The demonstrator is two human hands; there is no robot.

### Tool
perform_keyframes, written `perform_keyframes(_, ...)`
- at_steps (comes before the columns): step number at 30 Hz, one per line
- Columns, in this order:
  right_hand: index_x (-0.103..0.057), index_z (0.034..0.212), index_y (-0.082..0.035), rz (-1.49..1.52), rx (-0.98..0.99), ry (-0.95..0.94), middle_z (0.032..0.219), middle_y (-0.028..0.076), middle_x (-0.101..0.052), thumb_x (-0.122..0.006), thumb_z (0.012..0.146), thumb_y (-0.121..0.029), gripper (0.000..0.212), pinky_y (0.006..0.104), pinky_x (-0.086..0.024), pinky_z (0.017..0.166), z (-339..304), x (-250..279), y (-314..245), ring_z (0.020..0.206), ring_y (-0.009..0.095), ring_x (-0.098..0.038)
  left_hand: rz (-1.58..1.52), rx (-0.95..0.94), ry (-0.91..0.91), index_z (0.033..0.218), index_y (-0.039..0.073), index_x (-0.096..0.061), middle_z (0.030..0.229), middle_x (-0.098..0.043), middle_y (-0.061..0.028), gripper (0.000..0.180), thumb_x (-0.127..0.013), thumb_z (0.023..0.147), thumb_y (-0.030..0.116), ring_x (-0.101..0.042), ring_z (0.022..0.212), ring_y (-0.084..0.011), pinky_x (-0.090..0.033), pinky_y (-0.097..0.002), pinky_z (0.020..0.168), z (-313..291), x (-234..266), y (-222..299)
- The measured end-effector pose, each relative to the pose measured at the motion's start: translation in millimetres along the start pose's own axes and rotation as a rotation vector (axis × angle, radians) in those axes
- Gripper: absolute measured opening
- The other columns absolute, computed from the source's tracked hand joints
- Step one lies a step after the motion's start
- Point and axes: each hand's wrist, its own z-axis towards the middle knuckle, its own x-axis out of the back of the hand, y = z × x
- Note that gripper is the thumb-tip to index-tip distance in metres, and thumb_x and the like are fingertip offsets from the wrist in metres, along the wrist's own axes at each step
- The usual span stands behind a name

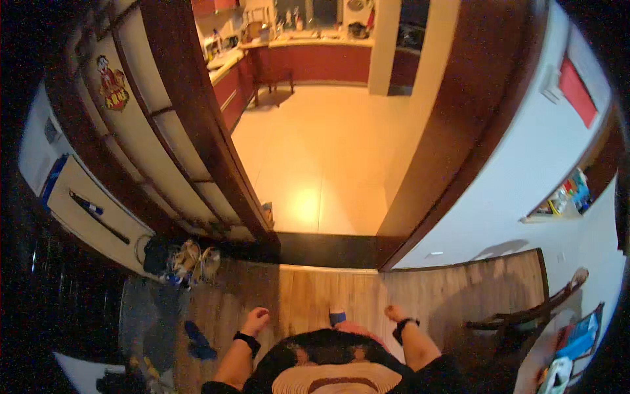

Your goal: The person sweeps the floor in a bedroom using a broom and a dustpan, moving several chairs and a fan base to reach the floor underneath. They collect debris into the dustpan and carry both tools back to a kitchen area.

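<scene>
Left hand [256,320]: positioned above the wooden floor [308,289], left of the torso. The forearm enters from the lower edge and slopes up and inward; a black wristband [247,343] encircles the wrist. The fingers are bent toward the palm, pointing inward; the exact gap between fingers and palm cannot be told, and no held thing shows.

Right hand [395,314]: positioned well apart from the left hand, at about the same level. The forearm slopes up and inward from the lower right, with a dark band [405,328] at the wrist. The fingers look curled (they are small and blurred here), so their degree of closure cannot be told; no held thing shows.

Nearest thing: a blue-covered foot [337,317] is between the two hands, directly in front of the torso and near the floor's doorway edge. Neither hand touches it.

Surroundings: a dark threshold [328,248] borders the floor's far edge. Bags [190,259] are grouped toward its far left corner, beside the sliding door [164,131]. A dark wooden chair [525,316] occupies the right side.
</scene>
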Motion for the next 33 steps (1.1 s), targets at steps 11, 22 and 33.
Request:
perform_keyframes(11, -0.058, 0.091, -0.005, -0.133, 0.596, 0.043, 0.089, 0.02, -0.062, -0.053, 0.079, -0.021, 0.02, 0.0455, -0.047, 0.074, 234, 192, -364, 0.086, 0.038, -0.059, -0.072, 0.789, 0.344, 0.104, 0.004, -0.057, 0.086, -0.06, -0.006, 0.027, -0.055, 0.086, 0.024, -0.055, 0.072, -0.0161, -0.047, -0.0307, 0.061, -38, 77, -108)
perform_keyframes(22, -0.056, 0.103, -0.004, -0.239, 0.78, -0.2, 0.095, 0.017, -0.063, -0.06, 0.077, -0.018, 0.03, 0.0395, -0.047, 0.079, 390, 135, -640, 0.09, 0.032, -0.06, -0.34, 0.321, 0.396, 0.106, 0.005, -0.058, 0.091, -0.063, -0.0054, 0.029, -0.055, 0.088, 0.027, -0.059, 0.077, -0.0146, -0.048, -0.0274, 0.061, 143, 136, -45)
perform_keyframes(33, -0.023, 0.137, -0.003, -0.004, 1.256, -0.174, 0.132, 0.023, -0.037, -0.085, 0.051, -0.024, 0.108, 0.0408, -0.031, 0.103, 485, 97, -925, 0.122, 0.038, -0.036, -0.523, 0.865, 0.75, 0.103, 0.005, -0.059, 0.087, -0.062, -0.0045, 0.024, -0.057, 0.086, 0.021, -0.058, 0.073, -0.0138, -0.048, -0.0266, 0.062, 122, 7, 29)
